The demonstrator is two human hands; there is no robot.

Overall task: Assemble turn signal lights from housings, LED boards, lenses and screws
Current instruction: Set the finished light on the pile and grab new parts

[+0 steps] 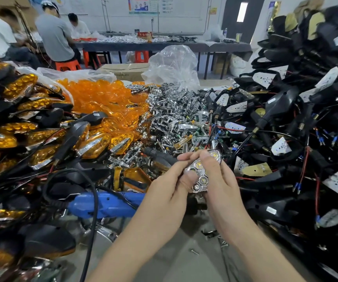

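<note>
Both hands hold one chrome reflector (200, 180) with honeycomb cells and LEDs showing through, seated on a black housing mostly hidden beneath my fingers. My left hand (170, 186) pinches its left edge with the thumb on the chrome face. My right hand (221, 180) grips the right side, fingers curled over the top. Loose chrome reflectors (174, 110) lie heaped behind. Orange lenses (101, 96) fill a bag at the back left. Black housings with white LED boards and wires (286, 123) pile up on the right. Small screws (194, 251) lie on the table near my wrists.
A blue electric screwdriver (103, 204) with a black cord lies left of my left forearm. Finished amber-lensed lights (31, 137) stack along the left. A crumpled clear plastic bag (172, 66) stands at the back. Several people (54, 35) sit at a far table.
</note>
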